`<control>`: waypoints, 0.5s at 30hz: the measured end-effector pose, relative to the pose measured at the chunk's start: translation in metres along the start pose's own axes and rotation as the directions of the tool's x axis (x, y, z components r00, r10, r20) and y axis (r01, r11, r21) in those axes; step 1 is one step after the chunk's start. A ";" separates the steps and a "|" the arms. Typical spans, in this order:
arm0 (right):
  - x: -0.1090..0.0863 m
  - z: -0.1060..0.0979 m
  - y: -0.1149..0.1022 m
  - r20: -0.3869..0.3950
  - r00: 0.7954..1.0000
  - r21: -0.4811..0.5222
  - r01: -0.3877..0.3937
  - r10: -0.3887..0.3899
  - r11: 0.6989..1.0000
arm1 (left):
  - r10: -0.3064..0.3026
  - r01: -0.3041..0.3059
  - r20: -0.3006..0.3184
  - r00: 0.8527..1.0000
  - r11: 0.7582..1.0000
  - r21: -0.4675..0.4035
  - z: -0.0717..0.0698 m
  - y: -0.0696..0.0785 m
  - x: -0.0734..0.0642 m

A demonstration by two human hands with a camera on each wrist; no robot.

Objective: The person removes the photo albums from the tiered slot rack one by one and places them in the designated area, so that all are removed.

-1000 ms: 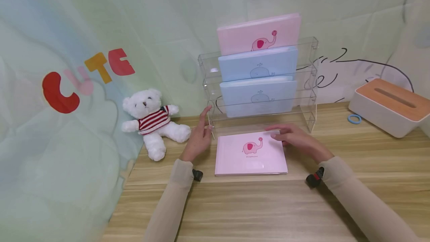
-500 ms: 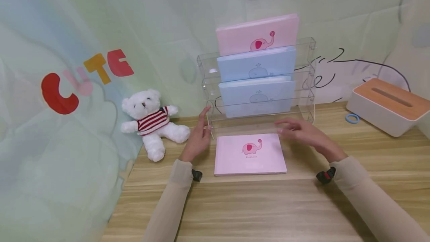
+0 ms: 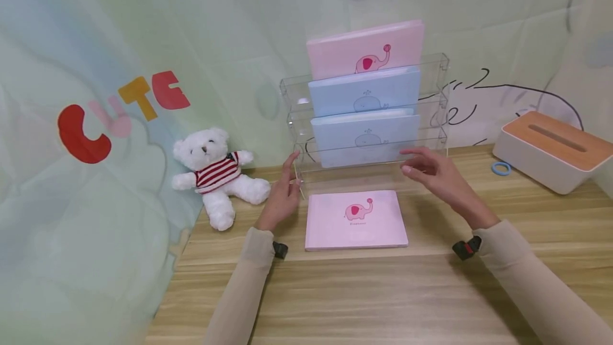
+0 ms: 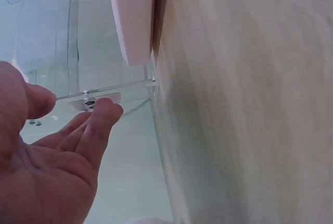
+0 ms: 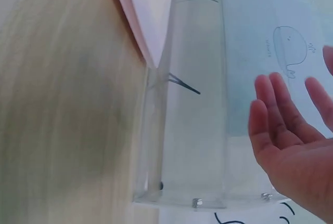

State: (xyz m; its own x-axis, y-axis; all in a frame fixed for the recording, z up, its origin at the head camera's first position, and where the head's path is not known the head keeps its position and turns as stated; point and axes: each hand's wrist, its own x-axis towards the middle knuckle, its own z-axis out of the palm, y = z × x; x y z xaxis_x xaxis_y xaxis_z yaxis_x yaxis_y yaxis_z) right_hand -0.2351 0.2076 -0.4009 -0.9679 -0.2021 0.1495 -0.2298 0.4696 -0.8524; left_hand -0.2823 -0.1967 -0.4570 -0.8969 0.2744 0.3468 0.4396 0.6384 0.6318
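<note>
A clear acrylic tiered rack point(image 3: 373, 174) stands against the back curtain. My left hand point(image 3: 281, 201) is at its left side panel; in the left wrist view, the thumb and fingers point(image 4: 99, 125) lie on either side of the panel's edge, pinching it. My right hand point(image 3: 438, 180), holding nothing, hovers before the rack's lower right part with loosely bent fingers point(image 5: 278, 104). Two blue whale-print booklets point(image 3: 366, 140) and a pink elephant-print booklet point(image 3: 369, 49) stand in the upper tiers. Another pink elephant booklet point(image 3: 356, 233) lies flat on the table in front, between my hands.
A white teddy bear point(image 3: 215, 172) in a striped shirt sits left of the rack. To the right are a blue ring point(image 3: 501, 168) and a white tissue box point(image 3: 541, 158) with a wooden lid. A printed curtain point(image 3: 230, 31) hangs behind the wooden table point(image 3: 373, 297).
My right hand has left the top right corner of the flat pink booklet, moving right and then up toward the rack. My left hand stays at the rack's side.
</note>
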 end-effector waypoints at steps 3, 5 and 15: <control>0.001 0.000 -0.003 -0.063 0.998 0.012 0.023 -0.022 1.000 | -0.005 0.005 0.005 1.000 1.000 0.002 0.000 0.000 0.000; 0.002 -0.001 -0.005 -0.098 0.995 0.018 0.035 -0.033 0.999 | -0.014 0.014 0.014 1.000 1.000 -0.001 0.000 0.001 0.001; 0.007 -0.002 -0.014 -0.207 0.978 0.052 0.040 -0.028 0.998 | -0.015 0.015 0.017 1.000 1.000 0.000 -0.001 0.001 0.000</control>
State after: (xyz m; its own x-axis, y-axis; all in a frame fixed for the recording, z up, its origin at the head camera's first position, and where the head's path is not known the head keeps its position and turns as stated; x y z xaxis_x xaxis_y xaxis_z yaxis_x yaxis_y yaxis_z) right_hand -0.2385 0.2017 -0.3867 -0.9612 -0.0331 0.2738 -0.2623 0.4157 -0.8708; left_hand -0.2823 -0.1972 -0.4554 -0.9043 0.2768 0.3250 0.4257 0.6423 0.6373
